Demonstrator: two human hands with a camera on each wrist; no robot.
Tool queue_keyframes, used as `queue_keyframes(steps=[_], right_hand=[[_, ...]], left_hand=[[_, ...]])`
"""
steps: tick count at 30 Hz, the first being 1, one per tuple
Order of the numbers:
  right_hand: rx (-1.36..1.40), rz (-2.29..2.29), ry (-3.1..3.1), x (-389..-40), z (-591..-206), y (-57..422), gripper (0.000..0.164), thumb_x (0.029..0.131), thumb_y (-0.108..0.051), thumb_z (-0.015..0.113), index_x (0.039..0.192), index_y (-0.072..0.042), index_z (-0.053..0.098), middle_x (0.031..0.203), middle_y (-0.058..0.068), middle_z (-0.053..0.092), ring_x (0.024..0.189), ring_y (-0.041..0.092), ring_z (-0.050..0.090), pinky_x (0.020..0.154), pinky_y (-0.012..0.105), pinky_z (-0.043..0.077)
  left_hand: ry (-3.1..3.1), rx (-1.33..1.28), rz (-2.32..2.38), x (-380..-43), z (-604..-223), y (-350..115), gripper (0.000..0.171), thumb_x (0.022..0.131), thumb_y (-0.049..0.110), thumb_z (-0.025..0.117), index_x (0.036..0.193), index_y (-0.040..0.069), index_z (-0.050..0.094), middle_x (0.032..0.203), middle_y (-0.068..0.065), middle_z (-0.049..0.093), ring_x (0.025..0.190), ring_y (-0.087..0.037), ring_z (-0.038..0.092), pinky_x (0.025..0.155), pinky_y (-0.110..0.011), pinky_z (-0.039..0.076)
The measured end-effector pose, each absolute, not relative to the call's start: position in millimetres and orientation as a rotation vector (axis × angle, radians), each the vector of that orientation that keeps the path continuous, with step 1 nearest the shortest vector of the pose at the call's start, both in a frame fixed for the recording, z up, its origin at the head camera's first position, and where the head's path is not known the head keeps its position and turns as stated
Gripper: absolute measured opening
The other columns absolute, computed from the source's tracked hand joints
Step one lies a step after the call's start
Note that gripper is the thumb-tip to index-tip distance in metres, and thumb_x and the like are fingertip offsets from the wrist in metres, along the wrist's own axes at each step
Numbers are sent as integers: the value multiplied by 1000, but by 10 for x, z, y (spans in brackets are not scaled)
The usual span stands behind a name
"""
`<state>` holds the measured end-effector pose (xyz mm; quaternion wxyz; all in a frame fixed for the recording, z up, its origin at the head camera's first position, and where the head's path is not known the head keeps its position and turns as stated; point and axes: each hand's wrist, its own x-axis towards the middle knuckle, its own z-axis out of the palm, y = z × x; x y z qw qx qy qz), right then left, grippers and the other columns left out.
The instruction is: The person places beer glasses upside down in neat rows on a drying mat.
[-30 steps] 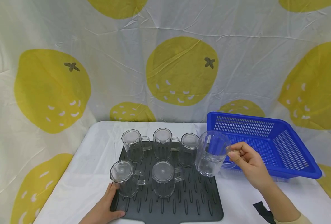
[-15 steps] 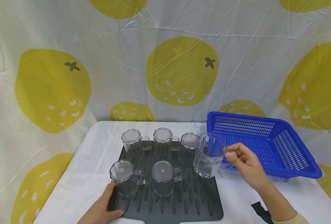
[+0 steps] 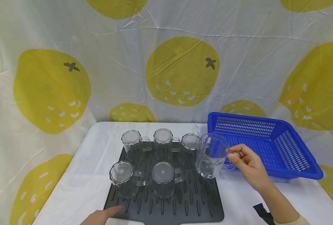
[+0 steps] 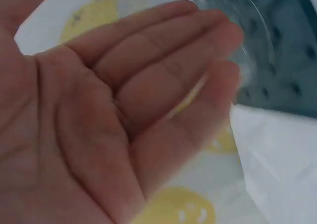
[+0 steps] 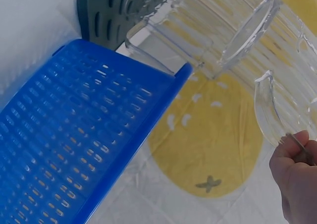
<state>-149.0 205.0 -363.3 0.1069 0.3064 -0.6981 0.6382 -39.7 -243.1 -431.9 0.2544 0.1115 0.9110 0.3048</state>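
Observation:
My right hand (image 3: pixel 246 165) pinches the handle of a clear glass mug (image 3: pixel 211 159) between thumb and fingers. The mug hangs above the right side of a dark grey ridged mat (image 3: pixel 192 206), its wide rim up and slightly tilted. Several clear mugs stand upside down on the mat: three in the back row, such as the back left mug (image 3: pixel 134 150), and two in front, including the front left mug (image 3: pixel 124 181). At the mat's near left corner is my left hand (image 3: pixel 101 215), one finger reaching over the edge. The left wrist view shows that palm with straight fingers, holding nothing.
A blue perforated basket (image 3: pixel 293 147) stands at the back right, just beside the held mug. A black strap (image 3: pixel 263 214) lies near the right forearm. Behind the white-covered table (image 3: pixel 82 178) hangs a lemon-print cloth (image 3: pixel 104 78).
My left hand has let go of the mat's left edge and drawn back toward the near side. The held mug has shifted slightly left and down with my right hand.

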Motion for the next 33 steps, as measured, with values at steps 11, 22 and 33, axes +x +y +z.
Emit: queue_keyframes(steps=[11,22,33], right_hand=[[922,1897,-2047,-1446,-3594,2050,21,90,17,40,104,5,51,92,4,58,82,8,55,70,16,47],[949,1865,-2038,-1376,-3575,2023,21,89,18,42,105,8,50,89,5,55,77,9,52,62,17,45],[1039,1735,-2104,-1281,-3531,1993,25,86,20,46,103,4,52,81,1,50,60,13,35,43,26,30]], left_hand=[[1582,500,1795,-557,-3847,-1505,45,102,25,35,142,4,32,141,-13,39,127,-22,41,101,-36,35],[1081,261,1980,-845,-3686,-683,80,97,51,33,142,-11,10,138,-27,36,126,-35,39,103,-46,30],[1080,69,2040,-1119,-3743,-384,85,95,56,29,134,-19,23,128,-27,48,122,-36,44,101,-44,33]])
